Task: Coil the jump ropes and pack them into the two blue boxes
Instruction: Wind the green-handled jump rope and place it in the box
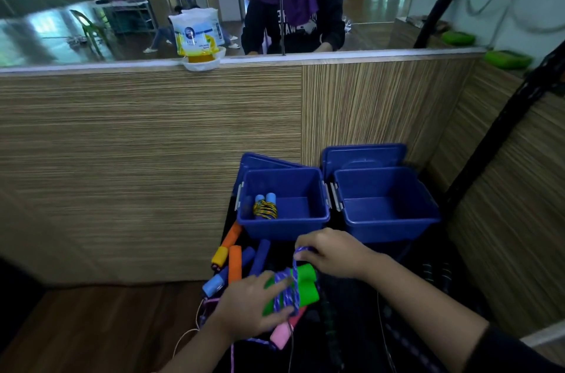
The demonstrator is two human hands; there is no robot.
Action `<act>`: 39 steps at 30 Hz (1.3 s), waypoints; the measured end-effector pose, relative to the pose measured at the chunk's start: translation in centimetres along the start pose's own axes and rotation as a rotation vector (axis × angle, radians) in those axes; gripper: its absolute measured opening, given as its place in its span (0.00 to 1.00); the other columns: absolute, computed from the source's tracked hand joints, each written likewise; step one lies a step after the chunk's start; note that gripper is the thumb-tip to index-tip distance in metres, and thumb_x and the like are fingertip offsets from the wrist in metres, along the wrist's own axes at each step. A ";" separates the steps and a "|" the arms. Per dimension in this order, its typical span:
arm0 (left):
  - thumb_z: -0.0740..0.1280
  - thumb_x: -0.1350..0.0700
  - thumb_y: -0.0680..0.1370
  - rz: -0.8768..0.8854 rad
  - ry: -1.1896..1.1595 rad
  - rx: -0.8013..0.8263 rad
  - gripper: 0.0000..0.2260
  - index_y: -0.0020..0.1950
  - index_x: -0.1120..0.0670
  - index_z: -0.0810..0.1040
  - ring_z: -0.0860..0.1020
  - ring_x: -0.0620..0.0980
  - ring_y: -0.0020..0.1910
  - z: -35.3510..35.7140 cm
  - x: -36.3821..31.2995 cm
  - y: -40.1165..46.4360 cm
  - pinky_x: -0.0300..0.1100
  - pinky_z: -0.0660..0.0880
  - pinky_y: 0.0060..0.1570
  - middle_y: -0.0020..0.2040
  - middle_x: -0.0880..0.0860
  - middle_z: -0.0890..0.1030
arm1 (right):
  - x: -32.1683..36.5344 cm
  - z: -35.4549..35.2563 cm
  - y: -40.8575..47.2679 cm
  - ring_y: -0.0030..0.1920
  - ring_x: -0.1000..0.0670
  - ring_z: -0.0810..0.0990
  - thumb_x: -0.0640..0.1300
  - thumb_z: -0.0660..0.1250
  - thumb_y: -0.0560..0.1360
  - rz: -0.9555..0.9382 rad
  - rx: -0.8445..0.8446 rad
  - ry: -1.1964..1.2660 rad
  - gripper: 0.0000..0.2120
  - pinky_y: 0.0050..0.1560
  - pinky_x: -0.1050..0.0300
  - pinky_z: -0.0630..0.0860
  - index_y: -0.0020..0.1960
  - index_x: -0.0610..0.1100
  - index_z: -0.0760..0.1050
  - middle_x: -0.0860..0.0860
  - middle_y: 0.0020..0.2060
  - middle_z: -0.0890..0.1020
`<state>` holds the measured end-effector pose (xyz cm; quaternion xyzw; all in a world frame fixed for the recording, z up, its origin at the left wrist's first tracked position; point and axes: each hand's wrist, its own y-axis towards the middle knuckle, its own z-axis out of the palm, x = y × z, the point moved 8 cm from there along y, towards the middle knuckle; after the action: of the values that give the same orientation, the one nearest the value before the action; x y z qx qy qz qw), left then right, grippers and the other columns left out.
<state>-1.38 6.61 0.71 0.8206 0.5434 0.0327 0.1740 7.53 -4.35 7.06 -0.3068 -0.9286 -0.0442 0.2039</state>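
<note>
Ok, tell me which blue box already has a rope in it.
The left box: a coiled rope with light blue handles sits in its corner. The right box holds nothing visible.

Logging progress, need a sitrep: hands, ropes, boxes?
Left hand grips green handles; right hand pinches purple rope, winding it. Left box holds one coiled rope; right box empty. Nothing blocking.
</note>
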 end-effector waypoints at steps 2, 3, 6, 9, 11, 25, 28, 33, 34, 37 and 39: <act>0.55 0.33 0.78 0.024 -0.091 0.000 0.25 0.71 0.44 0.64 0.79 0.44 0.39 -0.7 -1.5 0.1 0.37 0.74 0.31 0.52 0.46 0.79 | -1.5 0.9 0.3 0.47 0.54 0.78 0.54 0.63 0.77 0.047 0.052 0.114 0.08 0.48 0.54 0.74 0.49 0.51 0.77 0.54 0.45 0.82; 0.56 0.34 0.78 0.024 -0.123 -0.012 0.26 0.74 0.43 0.62 0.79 0.44 0.40 -1.4 -2.0 0.2 0.37 0.75 0.31 0.53 0.47 0.78 | -2.2 1.2 0.4 0.42 0.56 0.77 0.54 0.65 0.76 0.071 0.061 0.219 0.08 0.45 0.57 0.72 0.47 0.50 0.78 0.54 0.41 0.81; 0.56 0.35 0.79 -0.021 -0.167 -0.066 0.25 0.75 0.39 0.62 0.78 0.43 0.39 -3.1 -2.3 0.8 0.36 0.73 0.32 0.53 0.47 0.77 | -3.7 1.0 0.2 0.33 0.58 0.70 0.49 0.69 0.74 0.153 -0.035 0.630 0.07 0.37 0.62 0.67 0.39 0.48 0.77 0.55 0.30 0.74; 0.58 0.35 0.78 -0.069 -0.210 -0.112 0.24 0.74 0.35 0.61 0.77 0.41 0.40 -3.9 -1.8 0.9 0.34 0.68 0.33 0.51 0.45 0.76 | -4.3 1.3 -0.1 0.25 0.57 0.65 0.46 0.64 0.78 0.234 -0.093 0.812 0.16 0.27 0.63 0.64 0.32 0.44 0.69 0.54 0.24 0.66; 0.58 0.35 0.78 -0.155 -0.295 -0.185 0.24 0.73 0.34 0.61 0.77 0.41 0.40 -4.6 -0.8 0.7 0.37 0.73 0.34 0.52 0.44 0.76 | -4.7 2.2 -0.3 0.22 0.56 0.64 0.43 0.61 0.80 0.274 -0.106 0.914 0.17 0.25 0.60 0.63 0.32 0.42 0.67 0.53 0.23 0.66; 0.52 0.32 0.74 -0.725 -0.064 -0.162 0.26 0.68 0.40 0.70 0.77 0.48 0.30 -4.1 5.0 0.8 0.35 0.64 0.24 0.47 0.48 0.78 | -0.7 6.8 -1.8 0.29 0.53 0.81 0.42 0.66 0.76 0.421 0.026 0.637 0.11 0.32 0.58 0.79 0.34 0.49 0.76 0.54 0.25 0.80; 0.53 0.32 0.74 -0.629 0.023 -0.022 0.24 0.66 0.39 0.71 0.79 0.49 0.32 -1.9 4.8 0.7 0.37 0.65 0.22 0.47 0.50 0.78 | -2.0 4.7 -2.0 0.33 0.54 0.80 0.47 0.71 0.70 0.493 -0.089 0.355 0.11 0.36 0.61 0.75 0.30 0.50 0.73 0.52 0.28 0.79; 0.54 0.32 0.72 -0.540 0.113 0.116 0.25 0.64 0.37 0.74 0.77 0.45 0.30 -0.2 3.5 1.3 0.36 0.55 0.23 0.43 0.48 0.76 | -1.7 3.5 -1.7 0.37 0.50 0.78 0.47 0.70 0.66 0.417 -0.091 0.203 0.11 0.38 0.58 0.73 0.30 0.48 0.70 0.51 0.32 0.78; 0.56 0.32 0.71 -0.511 0.138 0.119 0.24 0.62 0.37 0.76 0.76 0.45 0.27 -0.1 3.0 1.7 0.36 0.53 0.22 0.40 0.47 0.76 | -1.2 3.5 -1.6 0.41 0.48 0.80 0.48 0.69 0.67 0.395 -0.053 0.136 0.08 0.41 0.57 0.74 0.34 0.47 0.73 0.50 0.36 0.81; 0.58 0.32 0.70 -0.421 0.162 0.186 0.25 0.64 0.37 0.74 0.77 0.47 0.30 0.6 2.0 2.0 0.39 0.57 0.26 0.43 0.48 0.76 | -0.3 2.7 -1.5 0.52 0.43 0.79 0.48 0.65 0.69 0.349 0.056 -0.111 0.08 0.47 0.55 0.73 0.48 0.49 0.76 0.49 0.49 0.82; 0.57 0.32 0.71 -0.360 0.186 0.171 0.25 0.67 0.36 0.70 0.79 0.51 0.37 0.6 1.5 1.9 0.44 0.60 0.34 0.49 0.49 0.77 | -0.4 2.1 -1.2 0.52 0.42 0.79 0.46 0.63 0.68 0.322 0.106 -0.149 0.09 0.44 0.56 0.71 0.48 0.49 0.75 0.49 0.49 0.81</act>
<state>1.07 7.18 0.60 0.7155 0.6958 0.0304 0.0557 6.32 -5.13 5.00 -0.4426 -0.8811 0.0608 0.1549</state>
